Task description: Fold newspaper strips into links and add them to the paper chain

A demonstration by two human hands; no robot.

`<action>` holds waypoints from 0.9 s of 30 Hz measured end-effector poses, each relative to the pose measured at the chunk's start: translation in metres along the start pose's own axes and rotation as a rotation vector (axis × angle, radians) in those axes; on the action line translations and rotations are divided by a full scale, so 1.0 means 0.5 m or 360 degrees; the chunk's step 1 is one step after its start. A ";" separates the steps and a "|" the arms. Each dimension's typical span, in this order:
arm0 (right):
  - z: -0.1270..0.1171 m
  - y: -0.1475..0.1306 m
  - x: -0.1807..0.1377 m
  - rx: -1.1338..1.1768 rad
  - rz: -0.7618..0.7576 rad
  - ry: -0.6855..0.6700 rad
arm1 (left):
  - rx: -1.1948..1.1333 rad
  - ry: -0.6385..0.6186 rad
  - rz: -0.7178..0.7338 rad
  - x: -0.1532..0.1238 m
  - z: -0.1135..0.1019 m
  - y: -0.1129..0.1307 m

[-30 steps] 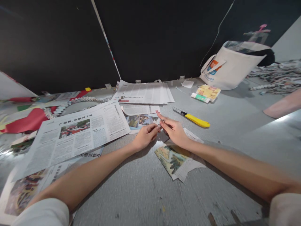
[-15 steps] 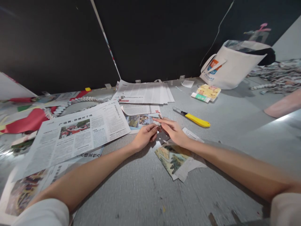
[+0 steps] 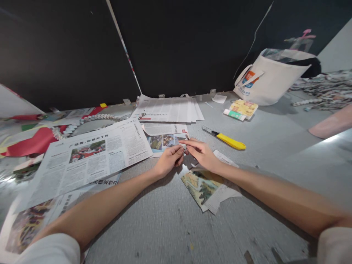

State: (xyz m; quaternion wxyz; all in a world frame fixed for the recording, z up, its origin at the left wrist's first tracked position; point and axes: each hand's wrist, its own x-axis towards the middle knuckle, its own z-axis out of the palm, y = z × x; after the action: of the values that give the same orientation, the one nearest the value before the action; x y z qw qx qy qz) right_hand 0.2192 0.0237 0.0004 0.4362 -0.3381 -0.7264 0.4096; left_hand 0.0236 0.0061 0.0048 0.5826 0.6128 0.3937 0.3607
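My left hand (image 3: 169,160) and my right hand (image 3: 204,155) meet over the grey surface, fingertips nearly touching. Between them is a small piece of folded paper (image 3: 184,147), pinched by both hands; its exact shape is partly covered by the fingers. Under my right wrist lie cut newspaper pieces (image 3: 205,187), one printed with a green and tan landscape. Just beyond the fingers is a newspaper sheet with photos (image 3: 156,142). A yellow utility knife (image 3: 231,141) rests to the right of my right hand, its blade out.
A large newspaper sheet (image 3: 90,156) overlaps others at left. Behind it curls a folded-paper chain (image 3: 100,117) beside red material (image 3: 33,142). Stacked sheets (image 3: 167,109) lie near the black wall. Back right are a yellow packet (image 3: 244,107), a white bag (image 3: 275,79) and someone's bare limb (image 3: 334,123).
Both hands stay in nearly the same place, with slight finger movement around the small paper piece. Less of its pale surface shows now. The surrounding things have not moved.
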 end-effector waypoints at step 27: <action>0.004 0.002 -0.001 0.0107 0.0199 0.0125 | 0.0170 0.0118 -0.0013 0.002 0.008 -0.001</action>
State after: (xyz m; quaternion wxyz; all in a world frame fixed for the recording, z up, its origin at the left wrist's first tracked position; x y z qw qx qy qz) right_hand 0.2179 0.0229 -0.0013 0.4491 -0.3837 -0.6721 0.4465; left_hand 0.0276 0.0054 0.0041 0.5355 0.6277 0.4361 0.3591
